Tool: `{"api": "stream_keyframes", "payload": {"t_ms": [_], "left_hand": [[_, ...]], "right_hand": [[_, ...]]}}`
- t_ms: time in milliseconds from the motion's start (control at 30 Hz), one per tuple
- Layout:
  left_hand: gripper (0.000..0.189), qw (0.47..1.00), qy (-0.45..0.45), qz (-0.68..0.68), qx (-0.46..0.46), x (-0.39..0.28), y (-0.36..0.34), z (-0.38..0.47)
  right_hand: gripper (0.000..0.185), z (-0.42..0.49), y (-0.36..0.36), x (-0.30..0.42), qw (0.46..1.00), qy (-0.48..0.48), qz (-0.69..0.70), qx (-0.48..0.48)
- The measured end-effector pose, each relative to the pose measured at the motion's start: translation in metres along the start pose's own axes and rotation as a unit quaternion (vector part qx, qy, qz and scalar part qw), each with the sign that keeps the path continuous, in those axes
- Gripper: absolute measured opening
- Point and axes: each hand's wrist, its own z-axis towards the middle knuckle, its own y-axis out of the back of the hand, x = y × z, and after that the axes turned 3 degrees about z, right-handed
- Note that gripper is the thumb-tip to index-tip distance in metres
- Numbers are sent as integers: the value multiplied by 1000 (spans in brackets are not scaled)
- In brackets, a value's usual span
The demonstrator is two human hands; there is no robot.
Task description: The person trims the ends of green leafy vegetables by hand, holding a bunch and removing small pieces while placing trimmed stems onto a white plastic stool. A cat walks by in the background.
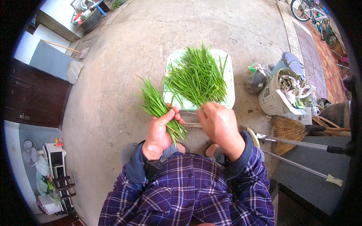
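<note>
My left hand (162,132) is closed around a bunch of long, thin chive-like greens (152,99), thumb across the stalks. The leaf tips point up and away, and the stalk ends hang below my fingers. A larger heap of the same greens (198,76) lies on a low stool-like stand with a pale green patterned top (230,93). My right hand (219,121) is at the near edge of that heap, its fingers curled and slightly blurred. Whether a stalk is between those fingertips is hidden.
To the right stand a full waste bucket (268,99), a tied plastic bag (256,79) and a lidded blue-grey bin (288,65). A straw broom (288,132) and metal-handled tools (299,142) lie nearer. A fan (29,152) is at left, a bicycle (308,14) far right.
</note>
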Motion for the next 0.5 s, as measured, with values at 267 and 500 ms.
{"api": "stream_keyframes", "payload": {"t_ms": [267,500], "left_hand": [[22,999,-28,-26,23,-4,2,3],[20,999,-18,-24,12,-6,7,6]], "right_hand": [[20,11,-29,-18,996,-6,-89,0],[10,15,-37,-27,991,7,-135,-16]]}}
